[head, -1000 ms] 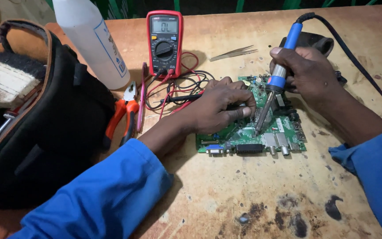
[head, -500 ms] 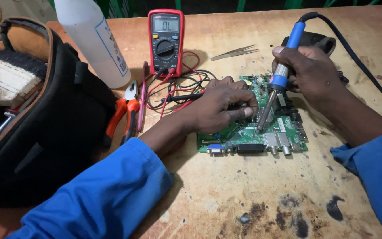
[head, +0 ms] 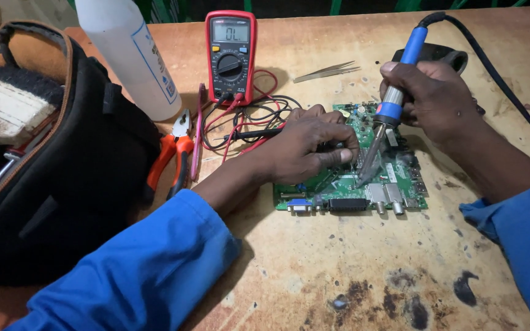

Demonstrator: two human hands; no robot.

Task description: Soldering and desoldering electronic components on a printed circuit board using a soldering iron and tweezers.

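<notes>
In the middle of the frame a green circuit board [head: 363, 178] lies flat on the wooden table [head: 351, 270]. The left hand [head: 305, 150] rests on the left part of the board, fingers curled and pressing down; if it pinches something small between the fingertips, I cannot tell. The right hand [head: 433, 101], in the upper right of the frame, is closed around the blue handle of a soldering iron [head: 387, 116]. The iron is tilted, and its metal tip touches the board just right of the left fingertips. Its black cable [head: 510, 92] runs to the right edge.

At the upper middle stands a red multimeter [head: 231, 55] with red and black wires [head: 259, 116] beside the board. Tweezers [head: 326, 70] lie to its right. Orange pliers [head: 170, 159], a white bottle [head: 130, 55] and a black bag [head: 44, 178] are at the left.
</notes>
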